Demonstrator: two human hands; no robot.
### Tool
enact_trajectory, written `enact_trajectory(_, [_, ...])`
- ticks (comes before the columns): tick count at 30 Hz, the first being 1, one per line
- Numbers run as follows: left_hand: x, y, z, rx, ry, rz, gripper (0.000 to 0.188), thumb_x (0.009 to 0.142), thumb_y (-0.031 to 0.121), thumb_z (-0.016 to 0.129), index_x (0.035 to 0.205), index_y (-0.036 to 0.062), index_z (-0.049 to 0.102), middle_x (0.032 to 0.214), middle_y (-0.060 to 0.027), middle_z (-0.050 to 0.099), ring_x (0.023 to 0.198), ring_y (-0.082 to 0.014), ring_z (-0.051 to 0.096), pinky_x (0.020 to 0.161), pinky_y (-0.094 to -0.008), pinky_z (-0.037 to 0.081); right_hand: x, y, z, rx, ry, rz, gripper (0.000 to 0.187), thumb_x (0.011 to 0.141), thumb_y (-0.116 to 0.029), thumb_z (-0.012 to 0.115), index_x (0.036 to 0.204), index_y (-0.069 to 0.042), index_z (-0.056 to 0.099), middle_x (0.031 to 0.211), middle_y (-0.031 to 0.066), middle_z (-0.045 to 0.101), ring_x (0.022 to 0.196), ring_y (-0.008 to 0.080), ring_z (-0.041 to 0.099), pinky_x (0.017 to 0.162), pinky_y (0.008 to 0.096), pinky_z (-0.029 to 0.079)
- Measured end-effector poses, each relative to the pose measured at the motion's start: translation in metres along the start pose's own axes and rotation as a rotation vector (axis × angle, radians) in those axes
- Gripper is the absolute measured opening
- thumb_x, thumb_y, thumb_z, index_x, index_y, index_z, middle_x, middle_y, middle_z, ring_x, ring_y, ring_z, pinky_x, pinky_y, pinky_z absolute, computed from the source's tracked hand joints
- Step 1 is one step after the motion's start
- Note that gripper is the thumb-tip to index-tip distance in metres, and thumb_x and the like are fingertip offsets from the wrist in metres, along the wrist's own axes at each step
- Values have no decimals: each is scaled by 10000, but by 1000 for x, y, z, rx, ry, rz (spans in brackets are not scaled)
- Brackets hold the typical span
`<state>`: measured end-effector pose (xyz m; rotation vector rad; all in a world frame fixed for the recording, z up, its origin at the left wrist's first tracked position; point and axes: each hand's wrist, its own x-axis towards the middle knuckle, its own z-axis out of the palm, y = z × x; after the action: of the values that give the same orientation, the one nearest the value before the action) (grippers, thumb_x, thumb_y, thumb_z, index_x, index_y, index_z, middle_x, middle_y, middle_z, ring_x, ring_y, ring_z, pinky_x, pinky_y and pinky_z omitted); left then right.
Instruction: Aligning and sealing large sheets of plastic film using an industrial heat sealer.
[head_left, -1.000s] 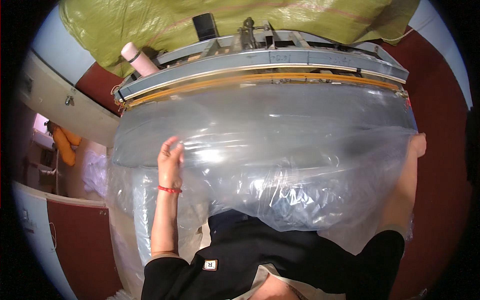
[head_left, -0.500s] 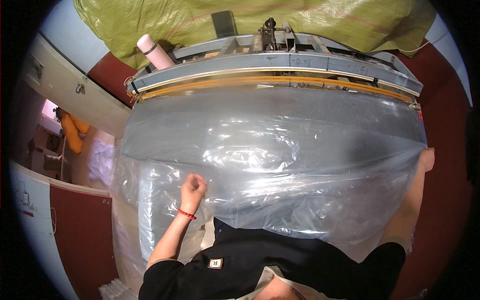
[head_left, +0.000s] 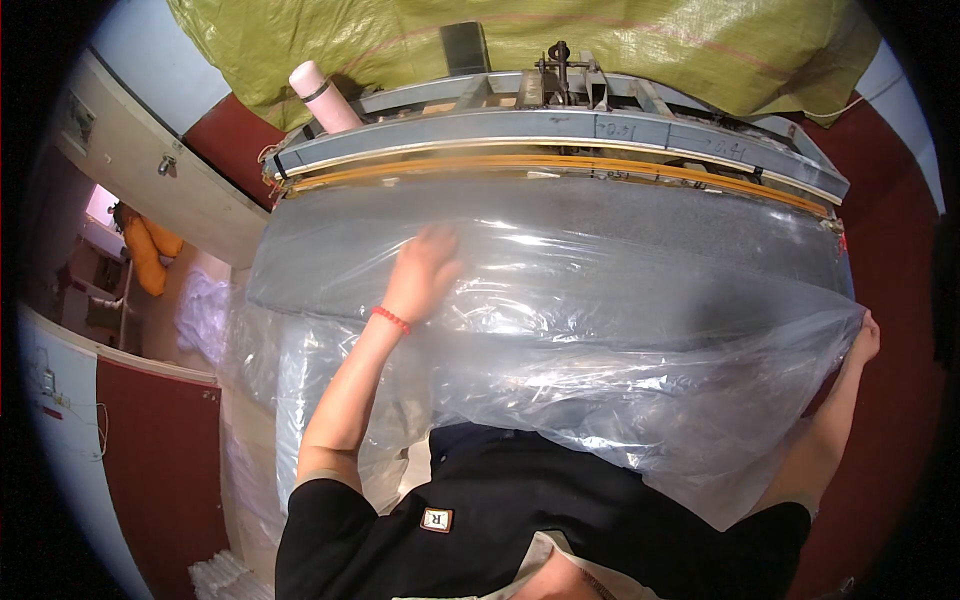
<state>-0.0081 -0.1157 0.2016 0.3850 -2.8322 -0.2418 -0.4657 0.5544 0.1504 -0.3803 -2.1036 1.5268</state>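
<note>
A wide sheet of clear plastic film [head_left: 560,375] lies over a dark grey work surface [head_left: 690,215] and hangs down its near side toward my body. My left hand [head_left: 425,275], with a red cord bracelet at the wrist, is over the film left of the middle. Its fingers are stretched forward and a little blurred; whether the palm presses on the film I cannot tell. At the far right corner of the surface my right hand [head_left: 868,338] pinches the film's edge, and folds run from it across the sheet.
Behind the surface runs a long grey metal frame [head_left: 430,135] with orange strips [head_left: 450,165] along it. A pink roll [head_left: 328,100] leans at its left end. More film [head_left: 300,400] hangs at the left, near an open door [head_left: 150,150]. A yellow-green tarp [head_left: 650,40] covers the back.
My left hand has moved forward over the film, and its curled fingers have stretched out. My right hand has shifted slightly toward me, still holding the edge. The film's folds have changed.
</note>
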Motion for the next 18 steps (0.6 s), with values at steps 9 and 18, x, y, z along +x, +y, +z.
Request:
enact_trajectory(9, [26, -18, 16, -49, 382, -294, 89, 647, 120, 649, 707, 66, 610, 762, -61, 548, 784, -250, 498, 662, -352, 396, -1, -30, -65, 328, -97, 16, 313, 752, -259, 635, 898, 13, 586, 868, 56, 581, 795, 148, 532, 749, 266, 422])
enact_trajectory(18, [46, -89, -1, -1039, 902, -677, 127, 831, 174, 458, 828, 51, 484, 699, -23, 468, 578, -75, 421, 540, -221, 386, -28, -79, 83, -375, 79, -532, 206, 772, -202, 525, 742, -30, 635, 696, 96, 615, 640, 190, 573, 592, 319, 430])
